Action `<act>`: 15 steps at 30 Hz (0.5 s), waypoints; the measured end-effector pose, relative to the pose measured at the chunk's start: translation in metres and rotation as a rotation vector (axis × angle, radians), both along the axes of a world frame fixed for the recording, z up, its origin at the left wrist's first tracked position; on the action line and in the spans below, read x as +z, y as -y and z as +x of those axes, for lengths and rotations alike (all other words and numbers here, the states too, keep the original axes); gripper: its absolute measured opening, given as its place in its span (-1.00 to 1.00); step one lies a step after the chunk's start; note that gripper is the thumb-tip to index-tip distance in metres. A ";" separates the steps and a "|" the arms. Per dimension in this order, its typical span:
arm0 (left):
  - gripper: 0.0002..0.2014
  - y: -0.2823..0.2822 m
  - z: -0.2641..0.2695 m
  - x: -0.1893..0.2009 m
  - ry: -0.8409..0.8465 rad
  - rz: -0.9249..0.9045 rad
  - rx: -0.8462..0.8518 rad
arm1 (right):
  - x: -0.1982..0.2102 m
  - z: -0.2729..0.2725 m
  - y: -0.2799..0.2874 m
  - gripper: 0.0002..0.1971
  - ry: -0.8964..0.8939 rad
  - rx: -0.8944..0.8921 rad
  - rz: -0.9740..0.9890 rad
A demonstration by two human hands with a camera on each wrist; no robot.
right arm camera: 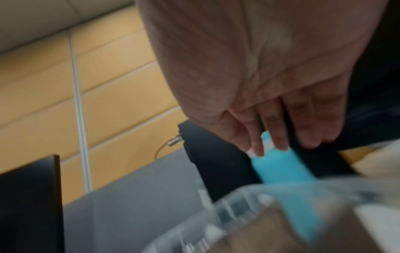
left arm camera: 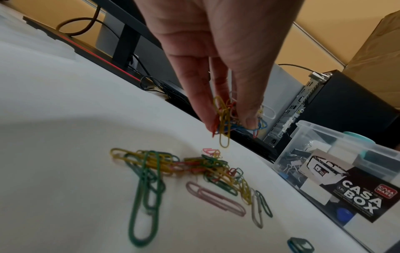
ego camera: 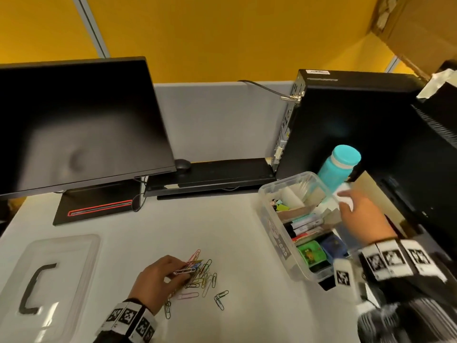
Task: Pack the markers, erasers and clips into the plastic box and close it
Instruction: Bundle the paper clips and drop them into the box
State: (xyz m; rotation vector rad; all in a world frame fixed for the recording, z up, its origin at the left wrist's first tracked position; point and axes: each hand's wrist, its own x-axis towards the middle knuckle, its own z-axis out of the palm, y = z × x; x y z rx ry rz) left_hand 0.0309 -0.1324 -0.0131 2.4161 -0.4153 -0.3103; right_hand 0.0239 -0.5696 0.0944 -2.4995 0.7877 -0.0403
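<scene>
On the grey table lies a loose pile of coloured paper clips (ego camera: 206, 280) (left arm camera: 194, 167). My left hand (ego camera: 184, 270) (left arm camera: 229, 125) hangs just above the pile and pinches a small bunch of clips between thumb and fingers. The clear plastic box (ego camera: 277, 241) (left arm camera: 303, 130) stands open at the right. It holds markers (ego camera: 306, 225), binder clips (ego camera: 277, 204) (left arm camera: 292, 164) and green and blue items. My right hand (ego camera: 345, 196) (right arm camera: 281, 145) hovers over the box's far right corner with straight fingers. A white blur shows at its fingertips in the head view, and I cannot tell what it is.
The clear lid (ego camera: 57, 280) with a black handle lies at the front left. A teal bottle (ego camera: 338, 167) (right arm camera: 281, 167) stands just behind the box. A monitor (ego camera: 79, 125), a keyboard (ego camera: 212, 174), a mouse (ego camera: 182, 165) and a black PC tower (ego camera: 346, 125) line the back.
</scene>
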 end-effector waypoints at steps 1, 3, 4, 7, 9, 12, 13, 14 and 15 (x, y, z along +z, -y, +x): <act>-0.90 -0.001 0.001 0.003 0.007 -0.002 0.000 | -0.012 -0.016 0.001 -0.61 -0.062 -0.034 -0.039; -0.92 0.000 0.006 0.009 0.012 0.002 -0.007 | -0.037 -0.037 -0.003 -0.48 -0.188 -0.111 -0.045; -0.89 0.000 0.009 0.012 0.021 -0.004 -0.019 | -0.046 -0.042 -0.010 -0.42 -0.206 -0.146 -0.024; -0.78 0.004 0.018 0.022 0.021 -0.005 0.001 | -0.057 -0.048 -0.030 -0.28 -0.123 -0.251 0.026; -0.86 0.006 0.024 0.027 0.017 -0.015 0.024 | -0.058 -0.048 -0.033 -0.20 -0.067 -0.277 0.029; -0.83 0.009 0.029 0.034 0.046 -0.063 0.030 | -0.060 -0.049 -0.025 -0.22 -0.031 -0.177 0.024; -0.79 0.009 0.030 0.037 0.053 -0.079 0.035 | -0.061 -0.049 -0.022 -0.24 -0.021 -0.128 0.019; -0.75 0.010 0.030 0.039 0.066 -0.095 0.036 | -0.062 -0.049 -0.020 -0.26 -0.009 -0.076 0.012; -0.73 0.011 0.030 0.042 0.070 -0.103 0.040 | -0.062 -0.048 -0.018 -0.27 0.005 -0.020 0.008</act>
